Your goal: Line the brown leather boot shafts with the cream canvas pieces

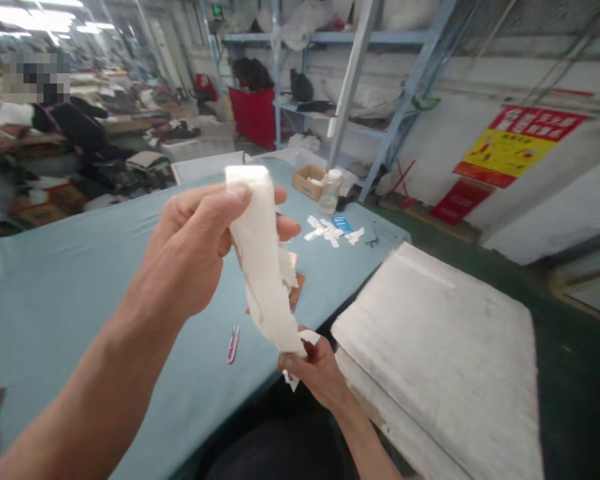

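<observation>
A long white strip of cloth (263,267) stretches between my two hands above the table's edge. My left hand (195,233) pinches its upper end between thumb and fingers, raised over the table. Lower down, my right hand (315,370) grips the other end, with a small white scrap sticking out below the fingers. Behind the strip, a brown piece (297,292) with white bits on it lies partly hidden on the table. Pink thread snips (233,345) rest on the cloth-covered table (180,373), left of the strip.
Farther back stand a small cardboard box (307,183) and a clear jar (331,190). White scraps (325,231), a blue packet (343,224) and glasses (380,235) lie nearby. A stack of white padding (445,340) is at the right. A person (70,120) sits far left.
</observation>
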`<state>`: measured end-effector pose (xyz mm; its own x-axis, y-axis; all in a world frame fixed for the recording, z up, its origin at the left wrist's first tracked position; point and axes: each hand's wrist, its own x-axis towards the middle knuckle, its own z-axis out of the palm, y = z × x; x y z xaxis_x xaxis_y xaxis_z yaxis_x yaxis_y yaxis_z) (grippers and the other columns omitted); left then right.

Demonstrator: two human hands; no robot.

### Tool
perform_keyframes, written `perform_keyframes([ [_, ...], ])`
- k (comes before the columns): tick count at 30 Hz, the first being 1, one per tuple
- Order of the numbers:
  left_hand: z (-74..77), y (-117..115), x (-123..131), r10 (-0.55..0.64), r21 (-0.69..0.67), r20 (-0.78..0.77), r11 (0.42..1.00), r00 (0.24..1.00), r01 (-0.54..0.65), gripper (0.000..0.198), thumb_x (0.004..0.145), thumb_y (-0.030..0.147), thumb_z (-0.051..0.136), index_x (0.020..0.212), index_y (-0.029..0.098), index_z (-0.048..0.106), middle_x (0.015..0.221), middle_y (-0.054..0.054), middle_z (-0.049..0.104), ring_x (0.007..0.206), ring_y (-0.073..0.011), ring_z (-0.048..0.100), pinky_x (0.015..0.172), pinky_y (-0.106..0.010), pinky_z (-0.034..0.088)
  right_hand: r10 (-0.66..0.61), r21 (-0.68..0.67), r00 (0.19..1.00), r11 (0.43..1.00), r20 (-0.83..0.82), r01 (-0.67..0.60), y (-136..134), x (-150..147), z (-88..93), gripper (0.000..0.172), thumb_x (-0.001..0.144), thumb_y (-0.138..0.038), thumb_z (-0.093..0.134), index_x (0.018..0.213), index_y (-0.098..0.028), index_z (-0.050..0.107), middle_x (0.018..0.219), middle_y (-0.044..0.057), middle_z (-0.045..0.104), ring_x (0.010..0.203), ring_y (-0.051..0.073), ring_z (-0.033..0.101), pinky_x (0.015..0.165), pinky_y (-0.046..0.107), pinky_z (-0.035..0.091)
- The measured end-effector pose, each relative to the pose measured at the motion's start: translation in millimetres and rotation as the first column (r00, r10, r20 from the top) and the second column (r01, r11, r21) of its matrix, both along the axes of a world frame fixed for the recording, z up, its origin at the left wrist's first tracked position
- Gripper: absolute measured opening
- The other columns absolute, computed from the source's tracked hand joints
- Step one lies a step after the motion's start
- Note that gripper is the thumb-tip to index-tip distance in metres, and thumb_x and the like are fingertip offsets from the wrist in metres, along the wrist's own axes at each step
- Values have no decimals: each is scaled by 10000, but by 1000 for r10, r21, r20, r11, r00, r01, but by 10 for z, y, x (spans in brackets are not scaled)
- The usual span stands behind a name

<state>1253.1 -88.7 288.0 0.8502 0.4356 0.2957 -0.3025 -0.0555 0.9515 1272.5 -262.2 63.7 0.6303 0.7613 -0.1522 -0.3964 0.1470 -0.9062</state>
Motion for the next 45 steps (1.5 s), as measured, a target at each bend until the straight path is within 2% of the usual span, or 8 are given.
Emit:
perform_keyframes([
  [3, -327, 295, -178, 172, -67, -120, 981, 978, -180, 322, 816, 380, 767, 1016, 128, 774, 785, -84, 843, 642, -242, 770, 590, -343, 660, 108, -30, 992, 993, -61, -110, -12, -277, -240, 560, 762, -691, 856, 841, -169, 669, 594, -28, 629, 461, 71, 460, 459, 202, 402],
  [10, -1206, 980, -737, 304, -279, -430, 851, 850, -445, 398, 727, 345, 661, 1054, 125, 715, 857, -102, 843, 719, -247, 778, 638, -324, 640, 275, -131, 943, 944, -188, -302, 203, -953, -617, 682, 804, -821, 705, 991, -171, 621, 649, -21, 637, 441, 65, 459, 426, 187, 367],
  [19, -2192, 1683, -1552, 278, -417, -616, 679, 737, -605, 369, 723, 348, 609, 985, 127, 745, 862, -126, 828, 736, -248, 755, 645, -337, 622, 296, -361, 934, 864, -199, -351, 574, -1622, -1060, 419, 894, -597, 663, 847, -187, 597, 634, -18, 620, 481, 81, 459, 470, 201, 378],
  [26, -2657, 2185, -1887, 208, -468, -647, 650, 733, -598, 288, 684, 329, 612, 863, 152, 751, 816, -118, 813, 814, -298, 755, 737, -410, 622, 278, -528, 946, 785, -168, -324, 766, -2016, -1365, 423, 915, -591, 594, 809, -182, 605, 628, -10, 583, 508, 98, 454, 502, 222, 389],
  [31, -2559, 2249, -2015, 181, -470, -567, 730, 804, -496, 230, 651, 381, 726, 729, 170, 773, 858, -128, 832, 955, -357, 736, 848, -447, 609, 242, -612, 967, 755, -73, -235, 883, -2114, -1498, 493, 920, -658, 570, 758, -193, 605, 616, -3, 576, 553, 130, 490, 532, 238, 406],
  [35, -2219, 2164, -2222, 188, -471, -502, 759, 844, -449, 275, 605, 410, 791, 768, 193, 835, 963, -92, 851, 1046, -345, 727, 923, -405, 583, 235, -651, 972, 742, 33, -157, 951, -2108, -1452, 445, 931, -616, 598, 821, -191, 672, 705, 19, 677, 644, 170, 592, 618, 262, 471],
  [39, -1862, 2008, -2448, 197, -529, -481, 712, 854, -463, 401, 617, 416, 843, 954, 203, 882, 1194, -120, 846, 1122, -397, 743, 860, -420, 599, 274, -673, 952, 730, 133, -117, 1043, -2096, -1336, 305, 952, -446, 570, 949, -197, 746, 831, 39, 769, 767, 212, 700, 745, 295, 531],
  [45, -1520, 1663, -2547, 312, -432, -461, 738, 830, -518, 206, 625, 425, 856, 743, 257, 844, 751, -41, 796, 841, -341, 748, 976, -545, 621, 326, -654, 899, 754, 293, -61, 1014, -1942, -1091, 366, 847, -338, 689, 1185, -207, 745, 1184, 124, 787, 1152, 330, 716, 1058, 453, 516],
])
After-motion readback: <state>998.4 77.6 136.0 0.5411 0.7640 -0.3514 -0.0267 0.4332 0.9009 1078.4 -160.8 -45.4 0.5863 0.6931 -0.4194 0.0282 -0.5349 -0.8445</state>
